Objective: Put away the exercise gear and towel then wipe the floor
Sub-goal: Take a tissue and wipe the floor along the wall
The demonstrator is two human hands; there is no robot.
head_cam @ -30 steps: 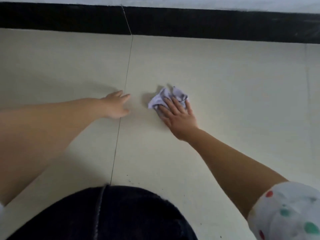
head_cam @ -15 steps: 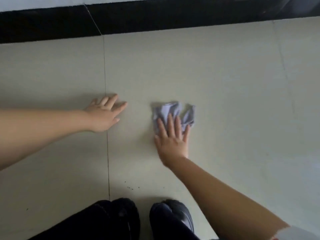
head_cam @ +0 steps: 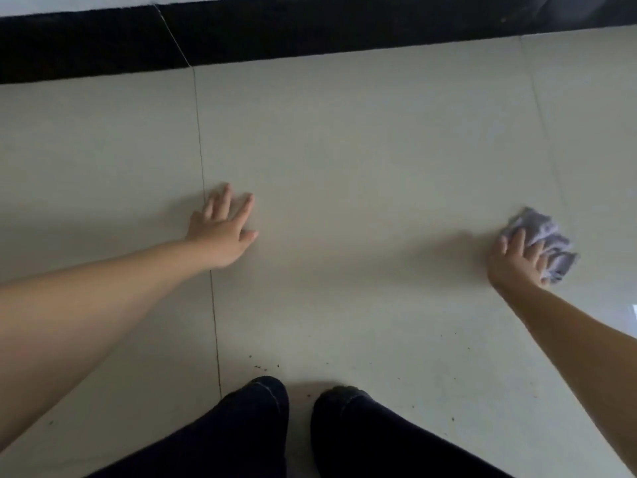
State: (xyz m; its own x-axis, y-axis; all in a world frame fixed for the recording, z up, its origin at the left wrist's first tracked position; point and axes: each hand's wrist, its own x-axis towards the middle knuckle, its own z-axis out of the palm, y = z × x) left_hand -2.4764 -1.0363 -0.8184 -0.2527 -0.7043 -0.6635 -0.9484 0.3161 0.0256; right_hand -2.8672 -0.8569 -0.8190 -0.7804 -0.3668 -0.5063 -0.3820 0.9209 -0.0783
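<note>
A crumpled pale purple cloth [head_cam: 548, 243] lies on the cream tiled floor [head_cam: 362, 160] at the far right. My right hand [head_cam: 513, 262] presses down on it, fingers spread over its near side. My left hand [head_cam: 222, 232] rests flat on the floor at centre left, fingers apart, holding nothing, right beside a tile joint. No exercise gear or towel shows in the head view.
A black skirting band [head_cam: 310, 29] runs along the wall at the top. My two knees in dark trousers [head_cam: 303, 432] are at the bottom centre. Small dark crumbs [head_cam: 265, 365] lie on the floor just ahead of them.
My right hand has slid the cloth far to the right across the floor. The left hand has stayed planted by the tile joint.
</note>
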